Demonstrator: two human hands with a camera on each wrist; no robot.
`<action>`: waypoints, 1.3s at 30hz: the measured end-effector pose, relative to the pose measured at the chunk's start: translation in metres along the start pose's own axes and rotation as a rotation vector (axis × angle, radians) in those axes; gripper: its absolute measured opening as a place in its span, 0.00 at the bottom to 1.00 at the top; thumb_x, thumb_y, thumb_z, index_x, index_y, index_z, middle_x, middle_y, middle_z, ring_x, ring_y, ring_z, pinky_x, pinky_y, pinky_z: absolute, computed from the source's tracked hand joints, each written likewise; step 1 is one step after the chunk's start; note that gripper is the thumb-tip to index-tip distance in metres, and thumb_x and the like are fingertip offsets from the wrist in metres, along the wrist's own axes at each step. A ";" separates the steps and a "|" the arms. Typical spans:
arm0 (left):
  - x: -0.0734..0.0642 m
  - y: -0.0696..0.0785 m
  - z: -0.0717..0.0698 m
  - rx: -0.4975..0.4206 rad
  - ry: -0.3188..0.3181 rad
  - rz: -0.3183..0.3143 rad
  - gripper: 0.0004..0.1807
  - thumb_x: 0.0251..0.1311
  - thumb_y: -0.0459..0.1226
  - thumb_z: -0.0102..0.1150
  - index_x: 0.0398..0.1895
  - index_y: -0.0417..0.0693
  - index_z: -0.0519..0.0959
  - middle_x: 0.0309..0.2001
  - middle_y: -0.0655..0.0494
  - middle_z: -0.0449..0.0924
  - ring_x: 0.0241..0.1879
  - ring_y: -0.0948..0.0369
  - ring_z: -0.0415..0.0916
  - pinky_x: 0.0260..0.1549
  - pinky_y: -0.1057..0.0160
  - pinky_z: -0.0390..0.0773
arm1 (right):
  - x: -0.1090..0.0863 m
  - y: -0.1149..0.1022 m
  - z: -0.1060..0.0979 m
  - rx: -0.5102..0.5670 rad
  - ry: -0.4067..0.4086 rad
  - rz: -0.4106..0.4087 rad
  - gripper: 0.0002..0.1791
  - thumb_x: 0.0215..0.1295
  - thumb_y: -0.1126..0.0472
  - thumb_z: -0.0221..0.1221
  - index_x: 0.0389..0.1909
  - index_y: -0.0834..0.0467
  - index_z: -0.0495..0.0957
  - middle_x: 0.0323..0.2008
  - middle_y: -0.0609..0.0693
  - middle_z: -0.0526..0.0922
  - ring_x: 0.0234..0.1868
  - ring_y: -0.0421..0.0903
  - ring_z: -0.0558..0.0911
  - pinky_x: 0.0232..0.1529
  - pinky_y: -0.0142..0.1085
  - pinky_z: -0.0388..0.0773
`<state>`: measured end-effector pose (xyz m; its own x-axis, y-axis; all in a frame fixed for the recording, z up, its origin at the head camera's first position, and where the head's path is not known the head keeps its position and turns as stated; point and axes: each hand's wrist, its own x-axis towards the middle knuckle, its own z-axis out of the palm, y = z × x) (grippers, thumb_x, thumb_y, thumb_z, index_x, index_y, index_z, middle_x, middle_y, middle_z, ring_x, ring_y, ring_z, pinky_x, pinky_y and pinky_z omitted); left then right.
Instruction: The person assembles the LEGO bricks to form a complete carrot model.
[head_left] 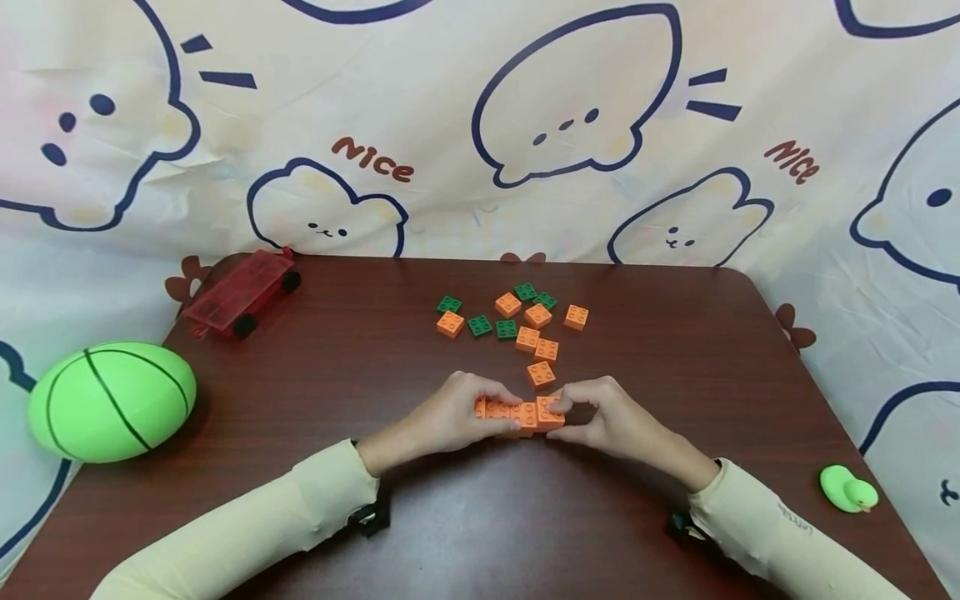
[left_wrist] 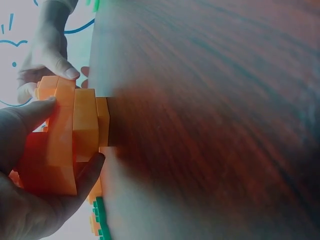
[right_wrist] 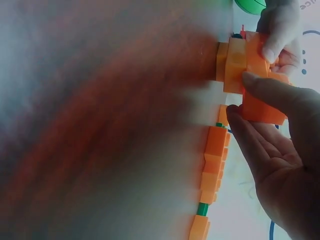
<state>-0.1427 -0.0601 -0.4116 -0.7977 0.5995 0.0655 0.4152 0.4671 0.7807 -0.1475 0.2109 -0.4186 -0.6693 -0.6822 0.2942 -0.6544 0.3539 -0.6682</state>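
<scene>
A row of joined orange toy bricks (head_left: 525,417) is held just over the near middle of the table. My left hand (head_left: 459,412) grips its left end between thumb and fingers. At the right end, my right hand (head_left: 611,419) pinches an orange brick (head_left: 551,414) that sits higher than its neighbour. The left wrist view shows the built piece (left_wrist: 62,135) with smaller orange bricks (left_wrist: 86,125) stepping down toward the tabletop. In the right wrist view, the right thumb presses one side of the orange brick (right_wrist: 265,107), fingers on the other. The left palm partly hides the row.
Loose orange bricks (head_left: 541,374) and green bricks (head_left: 479,325) lie scattered beyond the hands on the brown table (head_left: 360,333). A red toy cart (head_left: 243,292) stands back left, a green ball (head_left: 112,402) at the left edge, a green toy duck (head_left: 847,488) at right.
</scene>
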 end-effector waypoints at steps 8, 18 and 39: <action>0.001 0.001 -0.002 0.009 0.002 0.018 0.12 0.61 0.41 0.73 0.48 0.51 0.89 0.44 0.57 0.91 0.30 0.69 0.73 0.29 0.71 0.74 | 0.003 0.005 -0.002 0.006 -0.010 -0.037 0.14 0.52 0.66 0.78 0.32 0.49 0.83 0.40 0.46 0.91 0.43 0.36 0.87 0.45 0.30 0.85; 0.001 0.003 -0.004 0.003 -0.018 0.000 0.12 0.62 0.41 0.72 0.48 0.50 0.89 0.44 0.57 0.90 0.30 0.69 0.73 0.31 0.71 0.74 | 0.007 0.000 -0.003 -0.094 -0.050 -0.052 0.16 0.52 0.60 0.79 0.37 0.51 0.81 0.38 0.43 0.89 0.38 0.34 0.83 0.41 0.36 0.86; 0.005 -0.008 -0.016 -0.006 0.006 -0.020 0.19 0.67 0.52 0.66 0.54 0.55 0.86 0.47 0.64 0.89 0.43 0.67 0.83 0.46 0.64 0.82 | 0.014 -0.002 -0.005 -0.042 -0.076 -0.043 0.16 0.52 0.62 0.79 0.28 0.50 0.77 0.27 0.40 0.84 0.27 0.42 0.80 0.29 0.35 0.82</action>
<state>-0.1571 -0.0712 -0.4074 -0.8084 0.5862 0.0537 0.3965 0.4748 0.7857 -0.1571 0.2036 -0.4097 -0.6129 -0.7434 0.2678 -0.6971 0.3491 -0.6262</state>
